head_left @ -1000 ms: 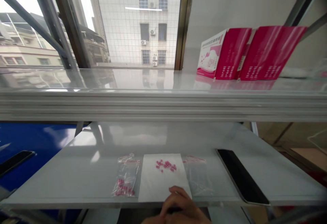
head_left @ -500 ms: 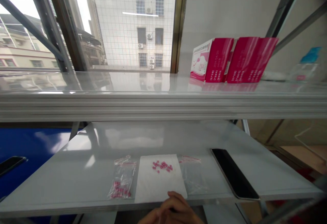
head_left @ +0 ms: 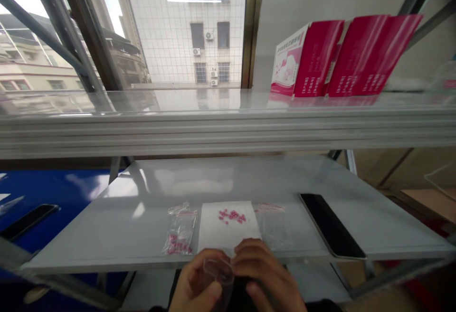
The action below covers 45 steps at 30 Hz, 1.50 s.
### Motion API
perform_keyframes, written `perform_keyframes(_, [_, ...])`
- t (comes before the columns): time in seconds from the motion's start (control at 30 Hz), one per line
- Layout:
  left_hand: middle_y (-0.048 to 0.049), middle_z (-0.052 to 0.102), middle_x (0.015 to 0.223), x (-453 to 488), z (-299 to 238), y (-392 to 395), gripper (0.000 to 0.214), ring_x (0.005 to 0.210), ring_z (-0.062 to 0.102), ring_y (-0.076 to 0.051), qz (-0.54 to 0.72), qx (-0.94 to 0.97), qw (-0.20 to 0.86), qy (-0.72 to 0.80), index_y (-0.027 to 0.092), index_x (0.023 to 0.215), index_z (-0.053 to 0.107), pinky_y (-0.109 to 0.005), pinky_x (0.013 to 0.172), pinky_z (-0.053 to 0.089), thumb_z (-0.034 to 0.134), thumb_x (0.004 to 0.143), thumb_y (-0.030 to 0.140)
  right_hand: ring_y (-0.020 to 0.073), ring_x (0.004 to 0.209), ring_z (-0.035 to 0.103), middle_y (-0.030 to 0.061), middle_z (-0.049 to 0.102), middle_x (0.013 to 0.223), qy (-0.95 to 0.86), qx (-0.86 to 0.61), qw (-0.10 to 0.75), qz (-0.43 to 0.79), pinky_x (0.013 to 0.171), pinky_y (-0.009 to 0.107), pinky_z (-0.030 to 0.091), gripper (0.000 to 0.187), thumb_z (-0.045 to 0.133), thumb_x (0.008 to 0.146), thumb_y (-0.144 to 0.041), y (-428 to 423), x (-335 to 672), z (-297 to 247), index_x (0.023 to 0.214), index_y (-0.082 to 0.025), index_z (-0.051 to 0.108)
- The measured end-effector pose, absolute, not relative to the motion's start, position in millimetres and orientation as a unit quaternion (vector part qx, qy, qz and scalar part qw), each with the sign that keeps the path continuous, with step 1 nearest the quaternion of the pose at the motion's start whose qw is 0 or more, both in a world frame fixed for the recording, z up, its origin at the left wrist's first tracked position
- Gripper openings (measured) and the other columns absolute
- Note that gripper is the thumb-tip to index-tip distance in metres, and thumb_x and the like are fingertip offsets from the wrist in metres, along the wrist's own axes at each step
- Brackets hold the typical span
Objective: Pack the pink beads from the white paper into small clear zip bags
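Observation:
My left hand (head_left: 197, 281) and my right hand (head_left: 263, 269) are at the bottom of the view, just in front of the shelf edge. Between them they pinch a small transparent plastic bag (head_left: 218, 274). A white paper sheet (head_left: 228, 229) lies on the shelf beyond my hands, with a cluster of small pink beads (head_left: 231, 215) on it. To its left is a zip bag holding pink beads (head_left: 180, 231). To its right lies a transparent bag (head_left: 272, 224) with no visible beads.
A black tablet or phone (head_left: 331, 225) lies on the white shelf (head_left: 228, 174) to the right. A dark phone (head_left: 28, 222) lies on a blue surface at left. Pink-and-white boxes (head_left: 342, 55) stand on the upper shelf (head_left: 228, 122), which crosses the view.
My hands have separated and risen, now showing a small transparent bag between them. The view has tilted slightly, shifting the shelves and boxes higher in the frame.

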<state>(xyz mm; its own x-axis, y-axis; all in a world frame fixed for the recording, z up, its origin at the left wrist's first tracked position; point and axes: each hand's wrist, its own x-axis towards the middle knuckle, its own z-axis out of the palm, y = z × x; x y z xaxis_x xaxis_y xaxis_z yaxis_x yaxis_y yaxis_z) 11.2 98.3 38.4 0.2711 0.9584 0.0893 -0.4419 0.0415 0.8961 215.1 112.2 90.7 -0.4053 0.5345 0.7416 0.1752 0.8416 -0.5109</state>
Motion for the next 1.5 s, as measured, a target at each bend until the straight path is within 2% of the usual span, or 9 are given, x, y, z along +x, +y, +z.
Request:
perform_keyframes(0.17, [-0.0075, 0.073, 0.106, 2, 69, 104, 0.047, 0.104, 0.067, -0.025, 0.615, 0.517, 0.516, 0.298, 0.027, 0.114, 0.073, -0.031, 0.091, 0.054, 0.084, 0.075, 0.05, 0.0205, 0.099, 0.069, 0.0072, 0.07, 0.1, -0.73, -0.358, 0.538, 0.224, 0.085, 0.03, 0.058, 0.023, 0.043, 0.102, -0.014, 105, 209, 82, 0.105, -0.023, 0.064])
perform_keyframes(0.3, [-0.0057, 0.072, 0.107, 5, 75, 111, 0.046, 0.108, 0.066, -0.023, 0.642, 0.624, 0.38, 0.232, 0.028, 0.114, 0.072, -0.038, 0.11, 0.046, 0.083, 0.076, 0.05, 0.0235, 0.114, 0.067, 0.0094, 0.071, 0.119, -0.786, -0.375, 0.468, 0.152, 0.098, 0.038, 0.057, 0.036, 0.047, 0.094, -0.006, 108, 197, 53, 0.122, -0.023, 0.062])
perform_keyframes(0.43, [-0.0083, 0.068, 0.116, 11, 75, 114, 0.043, 0.116, 0.064, -0.026, 0.634, 0.629, 0.39, 0.222, 0.029, 0.117, 0.071, -0.039, 0.101, 0.054, 0.082, 0.079, 0.047, 0.0326, 0.129, 0.058, 0.014, 0.065, 0.137, -0.835, -0.415, 0.354, 0.074, 0.106, 0.055, 0.052, 0.05, 0.051, 0.087, -0.003, 113, 184, 24, 0.134, -0.019, 0.059])
perform_keyframes(0.57, [-0.0089, 0.065, 0.121, 14, 72, 113, 0.042, 0.118, 0.063, -0.026, 0.635, 0.616, 0.411, 0.22, 0.03, 0.117, 0.07, -0.037, 0.096, 0.056, 0.082, 0.079, 0.045, 0.0323, 0.127, 0.059, 0.0131, 0.067, 0.134, -0.843, -0.423, 0.324, 0.072, 0.108, 0.058, 0.049, 0.05, 0.048, 0.085, -0.001, 114, 177, 14, 0.131, -0.018, 0.061])
perform_keyframes(0.67, [-0.0084, 0.064, 0.122, 13, 70, 113, 0.045, 0.119, 0.062, -0.025, 0.635, 0.621, 0.402, 0.224, 0.03, 0.119, 0.07, -0.035, 0.098, 0.054, 0.083, 0.079, 0.044, 0.0303, 0.124, 0.06, 0.0114, 0.067, 0.131, -0.83, -0.414, 0.36, 0.099, 0.106, 0.055, 0.051, 0.047, 0.048, 0.088, -0.002, 111, 180, 23, 0.129, -0.02, 0.062])
perform_keyframes(0.83, [-0.0093, 0.063, 0.123, 10, 65, 117, 0.046, 0.12, 0.059, -0.025, 0.63, 0.63, 0.374, 0.257, 0.028, 0.121, 0.068, -0.036, 0.101, 0.051, 0.083, 0.079, 0.042, 0.0278, 0.125, 0.057, 0.0114, 0.062, 0.131, -0.746, -0.389, 0.507, 0.19, 0.103, 0.046, 0.052, 0.038, 0.047, 0.096, -0.014, 104, 201, 53, 0.132, -0.025, 0.056])
perform_keyframes(1.0, [-0.0103, 0.061, 0.125, 8, 59, 123, 0.048, 0.121, 0.058, -0.027, 0.616, 0.634, 0.367, 0.288, 0.028, 0.122, 0.068, -0.038, 0.098, 0.052, 0.083, 0.078, 0.039, 0.0309, 0.122, 0.057, 0.0096, 0.062, 0.125, -0.735, -0.384, 0.54, 0.144, 0.101, 0.048, 0.051, 0.03, 0.053, 0.092, -0.014, 98, 208, 78, 0.114, -0.028, 0.067])
perform_keyframes(1.27, [-0.0099, 0.061, 0.126, 11, 57, 123, 0.045, 0.121, 0.057, -0.029, 0.566, 0.707, 0.275, 0.323, 0.029, 0.124, 0.066, -0.045, 0.103, 0.047, 0.081, 0.082, 0.03, 0.0454, 0.151, 0.023, 0.0143, 0.021, 0.165, -0.831, -0.4, 0.366, 0.125, 0.111, 0.07, 0.039, 0.054, 0.061, 0.073, -0.01, 98, 185, 97, 0.126, -0.021, 0.06])
perform_keyframes(1.5, [-0.0067, 0.065, 0.116, 15, 60, 125, 0.044, 0.113, 0.059, -0.025, 0.551, 0.74, 0.193, 0.334, 0.027, 0.121, 0.066, -0.042, 0.1, 0.049, 0.081, 0.081, 0.02, 0.045, 0.153, 0.019, 0.021, 0.023, 0.166, -0.822, -0.449, 0.247, 0.249, 0.113, 0.069, 0.036, 0.056, 0.067, 0.077, -0.02, 105, 176, 100, 0.132, -0.016, 0.062])
